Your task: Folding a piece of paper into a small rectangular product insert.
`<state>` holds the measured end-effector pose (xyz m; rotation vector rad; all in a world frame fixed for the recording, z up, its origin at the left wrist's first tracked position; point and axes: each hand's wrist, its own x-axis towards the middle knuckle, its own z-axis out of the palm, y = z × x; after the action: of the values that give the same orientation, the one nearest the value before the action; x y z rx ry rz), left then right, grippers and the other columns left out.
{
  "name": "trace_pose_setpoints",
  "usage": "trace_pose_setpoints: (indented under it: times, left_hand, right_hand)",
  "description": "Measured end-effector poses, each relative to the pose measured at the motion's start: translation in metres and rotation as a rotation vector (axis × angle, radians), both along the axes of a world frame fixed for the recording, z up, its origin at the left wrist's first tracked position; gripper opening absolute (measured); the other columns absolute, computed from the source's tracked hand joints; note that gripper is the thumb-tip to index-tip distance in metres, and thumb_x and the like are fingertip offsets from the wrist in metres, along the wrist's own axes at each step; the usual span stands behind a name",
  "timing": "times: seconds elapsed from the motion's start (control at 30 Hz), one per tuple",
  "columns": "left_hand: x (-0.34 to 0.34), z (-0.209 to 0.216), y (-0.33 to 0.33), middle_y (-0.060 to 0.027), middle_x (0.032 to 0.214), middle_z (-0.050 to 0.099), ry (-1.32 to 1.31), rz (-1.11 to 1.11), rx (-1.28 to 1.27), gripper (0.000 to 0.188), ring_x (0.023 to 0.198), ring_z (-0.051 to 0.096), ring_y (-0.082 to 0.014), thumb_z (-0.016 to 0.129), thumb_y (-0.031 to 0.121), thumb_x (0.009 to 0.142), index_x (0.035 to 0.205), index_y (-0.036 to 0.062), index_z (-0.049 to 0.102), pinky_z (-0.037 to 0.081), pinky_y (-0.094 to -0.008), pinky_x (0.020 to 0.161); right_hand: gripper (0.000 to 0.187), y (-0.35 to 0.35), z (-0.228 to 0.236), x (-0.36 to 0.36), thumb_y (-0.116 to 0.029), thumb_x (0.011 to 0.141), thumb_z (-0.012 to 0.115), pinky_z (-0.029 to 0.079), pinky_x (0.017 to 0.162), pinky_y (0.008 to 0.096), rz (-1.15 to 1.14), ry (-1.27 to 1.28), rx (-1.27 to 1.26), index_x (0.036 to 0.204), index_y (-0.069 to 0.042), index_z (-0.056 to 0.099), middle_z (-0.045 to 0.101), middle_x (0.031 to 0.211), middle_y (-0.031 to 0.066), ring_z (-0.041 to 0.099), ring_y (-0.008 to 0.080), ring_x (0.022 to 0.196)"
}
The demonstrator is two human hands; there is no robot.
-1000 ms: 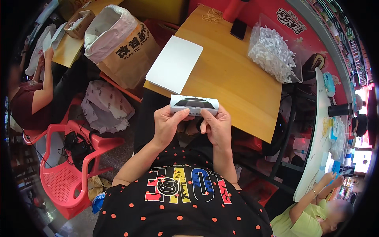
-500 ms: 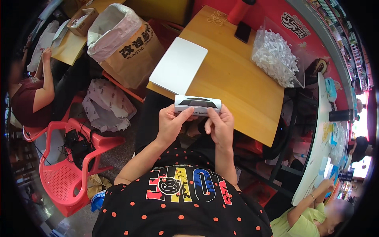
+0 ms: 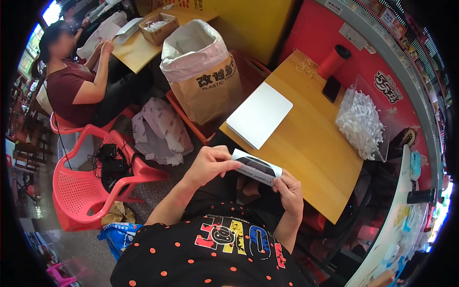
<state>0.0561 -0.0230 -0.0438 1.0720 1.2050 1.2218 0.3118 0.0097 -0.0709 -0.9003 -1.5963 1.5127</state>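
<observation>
A white sheet (image 3: 263, 180), printed with a dark umbrella picture and lettering, is curled into a tube in front of my body. My left hand (image 3: 210, 165) grips its left end, with the thumb pressed near the edge. Around its right end close the fingers and thumb of my right hand (image 3: 290, 192). The sheet tilts down toward the right, just off the near edge of the wooden table (image 3: 318, 165). Beyond it, a neat stack of white sheets (image 3: 263, 112) lies on the table's left corner. Some of my fingertips are hidden behind the curled sheet.
On the table are a clear bin of white strips (image 3: 363, 124), a phone (image 3: 331, 89), a red bottle (image 3: 333, 61) and rubber bands (image 3: 307, 67). A large sack (image 3: 210, 91) and a red chair (image 3: 79, 191) stand to the left, where another person (image 3: 81, 86) sits.
The view has swung to the left, so the seated person shows more fully. The curled sheet has gone from level to tilted, and my left hand now sits at its left end.
</observation>
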Motion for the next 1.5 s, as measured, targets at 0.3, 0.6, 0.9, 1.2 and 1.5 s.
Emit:
trace_pose_setpoints:
  times: [0.3,0.6,0.9,1.2,1.5]
  left_hand:
    - [-0.134,0.078,0.092,-0.0033,0.058,0.055,0.466,0.862,0.496,0.027,0.050,0.044,-0.0058,0.057,0.018,0.091,0.073,-0.0015,0.062,0.033,-0.0218,0.048]
    - [-0.156,0.021,0.133,-0.0217,0.112,0.063,0.903,0.543,0.210,0.040,0.100,0.063,-0.0274,0.063,0.022,0.085,0.116,-0.0026,0.060,0.048,-0.0315,0.086]
    - [-0.088,-0.064,0.017,-0.0069,0.092,0.067,0.281,0.347,-0.033,0.025,0.078,0.063,-0.0091,0.060,0.011,0.088,0.110,-0.0020,0.064,0.050,-0.0216,0.066]
    - [-0.042,-0.088,-0.011,-0.0124,0.094,0.068,-0.024,0.266,-0.144,0.021,0.080,0.067,-0.0155,0.058,0.011,0.091,0.105,-0.0031,0.065,0.052,-0.0230,0.067]
    - [-0.023,-0.053,0.016,-0.0179,0.110,0.063,-0.953,-0.119,-0.303,0.074,0.098,0.063,-0.0246,0.031,0.058,0.095,0.119,-0.0077,0.053,0.049,-0.0361,0.089]
  right_hand:
    - [0.022,0.003,-0.003,0.014,-0.009,0.094,0.051,0.042,0.062,0.0207,-0.346,0.173,-0.158,0.105,0.006,0.064,0.065,0.087,0.0087,0.051,0.0083,0.068]
    - [0.040,0.036,0.005,-0.044,-0.010,0.077,0.070,0.047,0.074,0.0321,-0.320,-0.518,0.776,0.114,0.001,0.059,0.060,0.116,0.0100,0.061,0.0240,0.083]
    - [0.026,0.057,-0.024,-0.062,-0.008,0.079,0.065,0.047,0.068,0.0319,-0.175,-0.815,1.095,0.104,-0.001,0.063,0.064,0.111,0.0114,0.065,0.0207,0.083]
    - [0.016,0.060,-0.034,-0.064,0.001,0.076,0.067,0.050,0.064,0.0296,-0.215,-0.525,1.020,0.091,-0.001,0.065,0.066,0.106,0.0112,0.066,0.0217,0.078]
    - [0.025,0.017,0.029,-0.037,0.001,0.071,0.065,0.050,0.062,0.0296,0.021,-0.275,1.110,0.096,-0.001,0.066,0.064,0.092,0.0115,0.062,0.0191,0.073]
